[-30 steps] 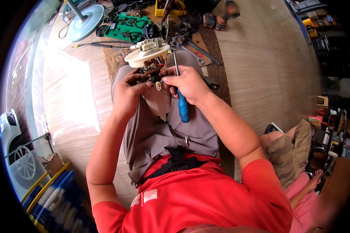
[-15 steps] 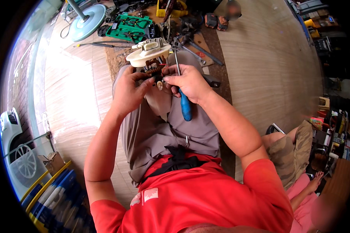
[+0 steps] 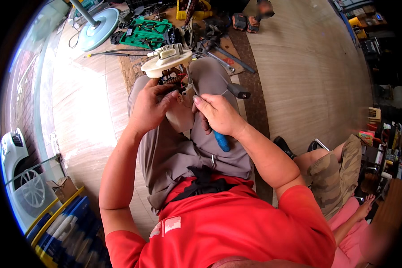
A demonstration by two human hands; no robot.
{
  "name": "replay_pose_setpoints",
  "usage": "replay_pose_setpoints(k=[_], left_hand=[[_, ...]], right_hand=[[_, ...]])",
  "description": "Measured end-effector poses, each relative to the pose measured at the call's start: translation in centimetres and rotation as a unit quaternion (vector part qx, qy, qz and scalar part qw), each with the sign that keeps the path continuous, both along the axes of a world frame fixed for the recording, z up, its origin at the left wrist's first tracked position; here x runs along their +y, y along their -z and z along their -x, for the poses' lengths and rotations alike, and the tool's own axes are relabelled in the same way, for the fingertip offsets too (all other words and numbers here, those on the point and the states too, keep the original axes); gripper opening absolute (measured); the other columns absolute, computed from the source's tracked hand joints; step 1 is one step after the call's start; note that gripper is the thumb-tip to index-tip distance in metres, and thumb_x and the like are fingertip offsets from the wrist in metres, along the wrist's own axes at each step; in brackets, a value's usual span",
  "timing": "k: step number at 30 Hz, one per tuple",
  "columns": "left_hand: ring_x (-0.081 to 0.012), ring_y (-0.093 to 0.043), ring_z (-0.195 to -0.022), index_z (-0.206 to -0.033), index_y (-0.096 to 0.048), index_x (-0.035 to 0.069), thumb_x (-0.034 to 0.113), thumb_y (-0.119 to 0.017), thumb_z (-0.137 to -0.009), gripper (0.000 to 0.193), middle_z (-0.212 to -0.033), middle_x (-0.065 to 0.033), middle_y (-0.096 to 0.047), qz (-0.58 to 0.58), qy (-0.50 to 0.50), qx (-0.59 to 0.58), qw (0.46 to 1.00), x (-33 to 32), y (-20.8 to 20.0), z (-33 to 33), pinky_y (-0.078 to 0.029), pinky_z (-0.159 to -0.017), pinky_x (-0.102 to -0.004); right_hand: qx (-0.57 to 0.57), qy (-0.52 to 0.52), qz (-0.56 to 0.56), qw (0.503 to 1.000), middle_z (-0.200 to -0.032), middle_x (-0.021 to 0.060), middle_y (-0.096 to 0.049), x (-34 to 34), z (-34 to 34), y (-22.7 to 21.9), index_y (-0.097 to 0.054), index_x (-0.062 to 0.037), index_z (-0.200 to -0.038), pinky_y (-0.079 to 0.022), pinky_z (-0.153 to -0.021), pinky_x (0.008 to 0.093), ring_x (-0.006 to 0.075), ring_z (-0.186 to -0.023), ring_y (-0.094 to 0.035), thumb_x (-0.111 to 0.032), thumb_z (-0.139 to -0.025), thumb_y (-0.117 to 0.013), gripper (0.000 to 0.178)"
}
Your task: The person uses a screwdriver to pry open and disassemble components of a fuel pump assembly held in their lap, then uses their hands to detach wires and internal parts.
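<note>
My left hand (image 3: 148, 106) is closed around a fuel pump assembly (image 3: 166, 62), just above my lap. The part has a cream round flange on top, with a connector block, coiled brown parts and a red wire below. In my right hand (image 3: 219, 115) is a screwdriver (image 3: 222, 143); its blue handle sticks out under the palm. The thin metal shaft slants up and left towards the assembly's right side. Whether its tip touches the assembly, I cannot tell. Dark grime covers my fingertips.
An open green tool case (image 3: 147, 33), a hammer-like long-handled tool (image 3: 236, 60) and loose parts lie on the floor ahead. A cordless drill (image 3: 253, 22) and battery (image 3: 239, 21) stand beyond. At left is a fan base (image 3: 100, 29). Another person's legs (image 3: 328, 176) are at right.
My right hand has moved down and slightly right, away from the fingers of my left hand, and the screwdriver has tilted with its handle lower. My left hand still grips the assembly.
</note>
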State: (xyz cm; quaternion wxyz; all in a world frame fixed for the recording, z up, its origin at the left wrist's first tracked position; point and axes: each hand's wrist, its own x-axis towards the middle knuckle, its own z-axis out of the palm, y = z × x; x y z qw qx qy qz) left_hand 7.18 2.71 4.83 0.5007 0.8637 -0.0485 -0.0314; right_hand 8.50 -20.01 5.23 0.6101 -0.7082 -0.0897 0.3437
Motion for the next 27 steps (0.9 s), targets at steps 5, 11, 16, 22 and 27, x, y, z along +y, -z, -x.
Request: replay_pose_setpoints(k=[5,11,16,22,27], left_hand=[[-0.0361,-0.063,-0.11,-0.11,-0.073,-0.005,0.012,-0.067,-0.092,0.024,-0.122,-0.0207,-0.063,0.024,-0.061,-0.025,0.998,-1.6,0.8,0.2,-0.048,-0.096,-0.0371],[-0.0321,-0.063,-0.113,-0.103,-0.072,-0.007,0.007,-0.066,-0.091,0.02,-0.126,-0.0204,-0.062,0.105,-0.151,-0.055,0.981,-3.4,2.1,0.8,-0.047,-0.096,-0.0352],[-0.031,-0.061,-0.116,-0.101,-0.072,-0.007,0.006,-0.068,-0.09,0.018,-0.128,-0.0211,-0.061,0.115,-0.195,-0.082,0.971,-4.1,3.1,0.9,-0.047,-0.097,-0.0352],[-0.0318,-0.06,-0.116,-0.1,-0.072,-0.006,0.006,-0.069,-0.09,0.016,-0.126,-0.0211,-0.061,0.12,-0.204,-0.079,0.968,-4.3,3.3,1.0,-0.047,-0.097,-0.0352],[-0.0325,-0.06,-0.114,-0.1,-0.071,-0.006,0.006,-0.069,-0.089,0.016,-0.125,-0.0211,-0.06,0.133,-0.217,-0.093,0.963,-4.8,3.7,1.2,-0.047,-0.097,-0.0356]], right_hand=[[-0.051,-0.012,0.021,0.998,-0.058,0.0039,-0.054,-0.1,0.3,0.2,-0.061,0.0016,-0.09,-0.043,-0.041,0.0296,0.0124,-0.043,-0.052,-0.03,-0.108,-0.046,0.039],[0.013,-0.006,0.034,0.999,-0.06,0.0036,-0.056,0.4,-0.2,-0.2,-0.06,-0.0011,-0.086,-0.042,-0.041,0.0287,0.0114,-0.044,-0.051,-0.024,-0.106,-0.048,0.032],[-0.054,-0.017,0.051,0.997,-0.06,0.0039,-0.056,0.9,-0.4,0.2,-0.058,-0.0011,-0.082,-0.041,-0.041,0.03,0.0119,-0.044,-0.052,-0.023,-0.104,-0.051,0.032],[-0.178,-0.014,0.084,0.98,-0.06,0.0069,-0.058,1.4,-0.9,0.8,-0.058,0.0017,-0.078,-0.044,-0.049,0.0344,0.015,-0.05,-0.054,-0.022,-0.103,-0.053,0.035],[-0.173,-0.022,0.076,0.982,-0.06,0.0067,-0.059,1.5,-2.0,0.6,-0.059,0.0023,-0.078,-0.044,-0.051,0.0343,0.0148,-0.052,-0.055,-0.022,-0.103,-0.053,0.035]])
